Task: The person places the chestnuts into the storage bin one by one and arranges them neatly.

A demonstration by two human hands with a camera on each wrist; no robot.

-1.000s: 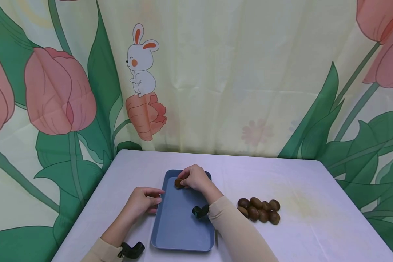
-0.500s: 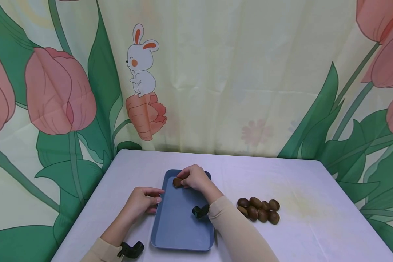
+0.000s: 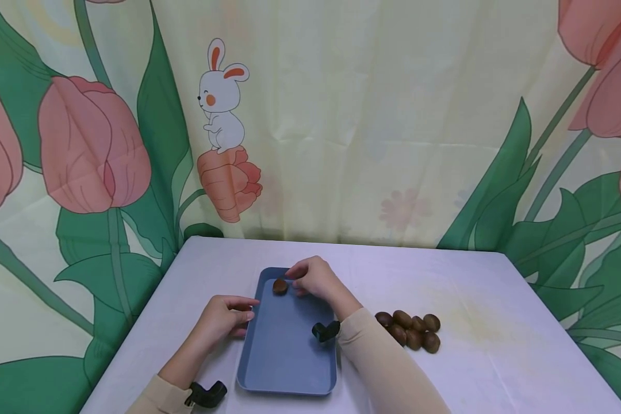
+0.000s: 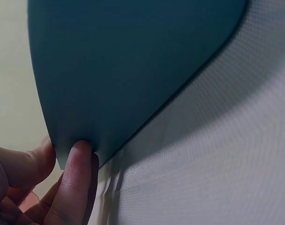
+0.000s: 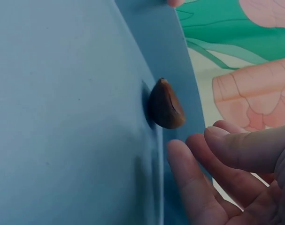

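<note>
A single brown chestnut (image 3: 280,287) lies in the far left part of the blue-grey tray (image 3: 284,362). My right hand (image 3: 318,280) is just right of it, fingers apart from the nut and holding nothing. In the right wrist view the chestnut (image 5: 166,105) shows a flat side, near the tray's wall, with the thumb and fingertips (image 5: 177,150) spread a little way off. At the tray's left side my left hand (image 3: 222,316) pinches the rim; the left wrist view has the thumb at the edge and a finger (image 4: 76,164) against the outer wall (image 4: 114,70).
Several more chestnuts (image 3: 414,339) sit in a cluster on the white-covered table (image 3: 497,345), right of the tray and partly behind the right sleeve (image 3: 383,356). A curtain (image 3: 341,115) printed with tulips and a rabbit hangs behind the table's far edge.
The right hand has nudged the chestnut slightly left, then let go of it and drawn back to the right. My left hand stays at the tray's rim.
</note>
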